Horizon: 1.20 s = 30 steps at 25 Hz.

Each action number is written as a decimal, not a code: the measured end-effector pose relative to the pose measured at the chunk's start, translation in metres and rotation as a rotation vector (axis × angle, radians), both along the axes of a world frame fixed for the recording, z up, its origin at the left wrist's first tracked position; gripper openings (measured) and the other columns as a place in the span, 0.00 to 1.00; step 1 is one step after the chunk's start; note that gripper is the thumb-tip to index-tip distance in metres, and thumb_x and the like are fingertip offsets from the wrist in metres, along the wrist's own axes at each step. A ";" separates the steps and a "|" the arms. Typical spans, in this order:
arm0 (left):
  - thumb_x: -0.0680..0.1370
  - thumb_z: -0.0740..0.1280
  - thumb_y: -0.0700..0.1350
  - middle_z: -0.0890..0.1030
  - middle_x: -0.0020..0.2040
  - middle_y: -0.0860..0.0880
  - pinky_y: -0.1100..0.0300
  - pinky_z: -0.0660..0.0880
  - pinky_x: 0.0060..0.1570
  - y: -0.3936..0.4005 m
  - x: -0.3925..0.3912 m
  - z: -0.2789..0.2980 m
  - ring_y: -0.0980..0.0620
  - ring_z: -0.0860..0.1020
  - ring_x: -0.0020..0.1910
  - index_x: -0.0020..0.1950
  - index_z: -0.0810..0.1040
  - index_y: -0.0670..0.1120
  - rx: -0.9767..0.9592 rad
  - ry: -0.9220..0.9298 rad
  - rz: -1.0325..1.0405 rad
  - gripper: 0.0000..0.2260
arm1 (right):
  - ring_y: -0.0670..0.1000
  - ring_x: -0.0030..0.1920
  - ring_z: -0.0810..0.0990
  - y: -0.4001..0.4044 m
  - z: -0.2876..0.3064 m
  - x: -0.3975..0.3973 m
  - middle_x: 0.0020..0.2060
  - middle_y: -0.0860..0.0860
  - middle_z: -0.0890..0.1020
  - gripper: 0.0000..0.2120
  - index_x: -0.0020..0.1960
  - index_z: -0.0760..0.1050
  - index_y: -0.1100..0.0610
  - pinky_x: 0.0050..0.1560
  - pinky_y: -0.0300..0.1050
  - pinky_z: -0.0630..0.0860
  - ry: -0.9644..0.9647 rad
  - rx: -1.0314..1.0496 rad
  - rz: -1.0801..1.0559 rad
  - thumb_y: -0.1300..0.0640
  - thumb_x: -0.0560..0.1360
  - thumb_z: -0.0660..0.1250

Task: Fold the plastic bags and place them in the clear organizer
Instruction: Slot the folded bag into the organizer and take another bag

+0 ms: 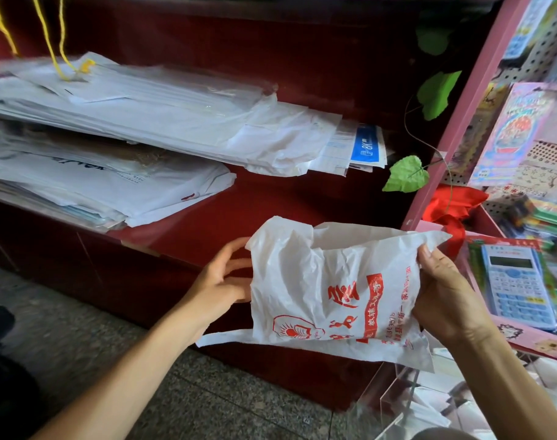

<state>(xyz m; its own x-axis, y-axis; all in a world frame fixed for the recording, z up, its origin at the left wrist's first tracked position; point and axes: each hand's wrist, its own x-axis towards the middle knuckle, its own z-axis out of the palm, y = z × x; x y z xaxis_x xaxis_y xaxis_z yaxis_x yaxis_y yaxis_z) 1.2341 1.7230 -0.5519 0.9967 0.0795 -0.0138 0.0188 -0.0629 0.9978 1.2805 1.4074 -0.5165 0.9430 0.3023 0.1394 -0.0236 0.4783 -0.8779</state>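
Dark red wood fills most of what I see: a cabinet (302, 74) with a shelf holding two slumped stacks of flat white bags and paper (128, 122), above a speckled stone floor (207, 408). To the right stands a pink rack (455, 122) hung with bright stationery, a packaged calculator (512, 281) among it, and green artificial leaves (406, 174) trail along its edge.

Both my forearms reach in from below. My left hand (220, 277) is at the left edge of a white plastic bag (331, 290) printed in red, its fingers curled toward that edge; they are blurred, and I cannot tell for certain whether they grip the plastic or only touch it. My right hand (445, 290) holds the bag's right side, fingers folded round the edge and pinching it near the top corner.

The bag hangs crumpled in the air between the two hands, in front of the cabinet, one handle strap trailing out at lower left. Below it, at the lower right, sits the clear organizer (398, 404), with white bags visible inside.
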 end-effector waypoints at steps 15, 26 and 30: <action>0.63 0.80 0.45 0.85 0.48 0.40 0.58 0.79 0.45 -0.002 -0.003 0.001 0.46 0.83 0.48 0.53 0.83 0.44 -0.120 -0.101 -0.159 0.20 | 0.52 0.44 0.85 -0.008 -0.005 0.004 0.43 0.53 0.85 0.16 0.45 0.84 0.54 0.55 0.53 0.79 0.107 -0.030 -0.062 0.47 0.62 0.80; 0.61 0.82 0.56 0.84 0.51 0.38 0.59 0.81 0.43 0.007 -0.006 0.017 0.44 0.84 0.46 0.52 0.86 0.45 -0.401 -0.080 -0.065 0.25 | 0.52 0.42 0.85 -0.009 -0.002 0.003 0.43 0.53 0.86 0.09 0.49 0.81 0.55 0.44 0.48 0.84 0.157 -0.072 -0.189 0.54 0.76 0.63; 0.70 0.74 0.46 0.85 0.48 0.40 0.60 0.79 0.38 0.000 -0.005 0.018 0.47 0.84 0.40 0.50 0.85 0.45 -0.307 -0.024 0.138 0.11 | 0.53 0.42 0.85 -0.007 -0.005 0.003 0.44 0.55 0.86 0.10 0.47 0.83 0.56 0.50 0.52 0.81 0.144 -0.128 -0.166 0.53 0.74 0.64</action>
<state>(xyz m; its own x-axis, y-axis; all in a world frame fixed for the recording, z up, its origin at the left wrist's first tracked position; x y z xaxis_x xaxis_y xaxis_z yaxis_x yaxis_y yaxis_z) 1.2294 1.7228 -0.5335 0.9771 0.2099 -0.0342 -0.0179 0.2416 0.9702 1.2839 1.4004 -0.5215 0.9885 0.1485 -0.0297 -0.0835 0.3709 -0.9249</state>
